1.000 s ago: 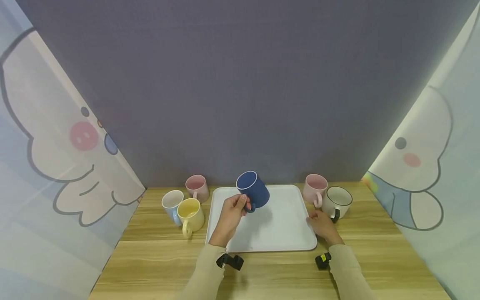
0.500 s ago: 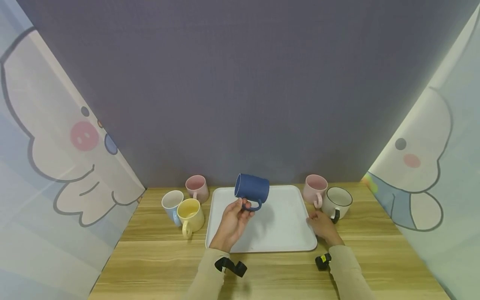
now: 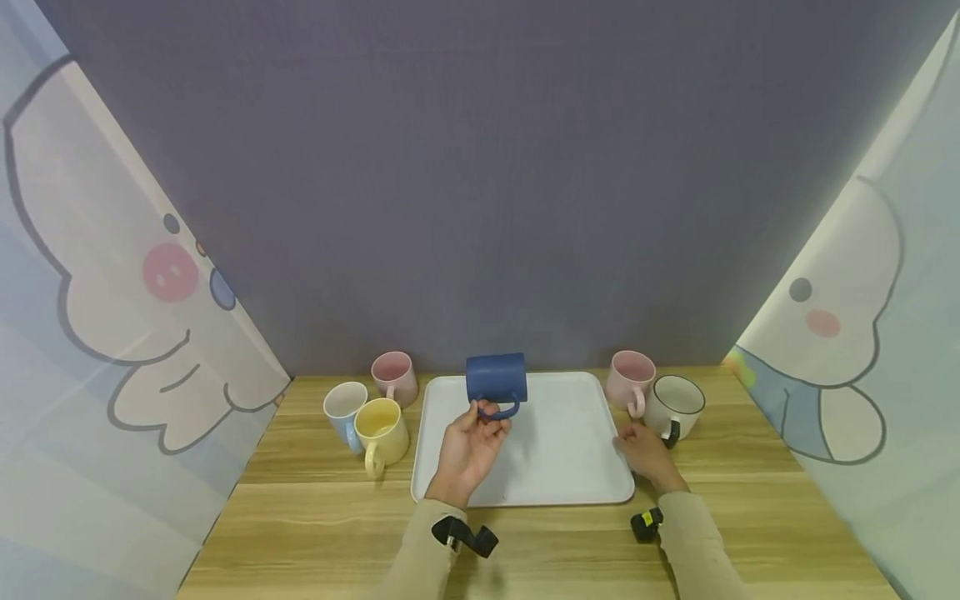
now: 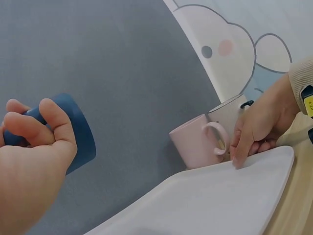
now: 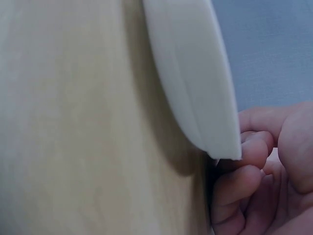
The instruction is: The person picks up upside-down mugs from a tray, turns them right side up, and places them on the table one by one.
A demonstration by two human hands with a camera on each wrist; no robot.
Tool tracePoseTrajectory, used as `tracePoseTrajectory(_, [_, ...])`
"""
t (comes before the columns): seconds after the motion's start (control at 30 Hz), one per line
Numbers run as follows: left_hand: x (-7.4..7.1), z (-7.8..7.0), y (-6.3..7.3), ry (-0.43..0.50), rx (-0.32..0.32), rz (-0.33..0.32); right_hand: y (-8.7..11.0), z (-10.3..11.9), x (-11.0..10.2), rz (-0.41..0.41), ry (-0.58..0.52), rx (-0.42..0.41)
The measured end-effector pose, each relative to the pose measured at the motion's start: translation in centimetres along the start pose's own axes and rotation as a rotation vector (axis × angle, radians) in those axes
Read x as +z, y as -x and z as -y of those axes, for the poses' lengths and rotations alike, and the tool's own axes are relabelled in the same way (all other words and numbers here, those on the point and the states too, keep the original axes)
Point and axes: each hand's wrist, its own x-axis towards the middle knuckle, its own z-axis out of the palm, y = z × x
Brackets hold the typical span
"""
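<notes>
My left hand [image 3: 467,457] grips a dark blue mug [image 3: 497,377] by its handle, fingers curled through it. The mug lies on its side in the air over the back left of a white tray [image 3: 573,458], its handle toward me and its bottom to the right. In the left wrist view the mug [image 4: 82,134] is partly behind my fingers. My right hand [image 3: 649,455] pinches the tray's right rim, thumb side over it and the other fingers curled at its edge. The right wrist view shows the tray's corner [image 5: 205,83] between these fingers [image 5: 239,186].
Left of the tray stand a light blue mug [image 3: 345,402], a yellow mug [image 3: 384,433] and a pink mug [image 3: 397,379]. On its right are another pink mug [image 3: 628,379] and a white mug [image 3: 671,404] with a black rim and handle. A grey wall [image 3: 480,208] rises behind the table [image 3: 322,533].
My left hand has turned palm up, tipping the blue mug from a slant with its mouth showing onto its side, and has shifted slightly left. My right hand stays at the tray's rim.
</notes>
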Motion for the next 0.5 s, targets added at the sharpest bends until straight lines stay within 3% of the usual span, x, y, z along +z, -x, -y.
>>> tracePoseTrajectory(0.23, [-0.45, 0.7, -0.45, 0.068, 0.003, -0.109, 0.09, 0.02, 0.03, -0.01, -0.001, 0.001])
tracePoseTrajectory(0.5, [-0.49, 0.85, -0.41, 0.07, 0.003, -0.136, 0.45, 0.74, 0.13, -0.042, -0.034, 0.026])
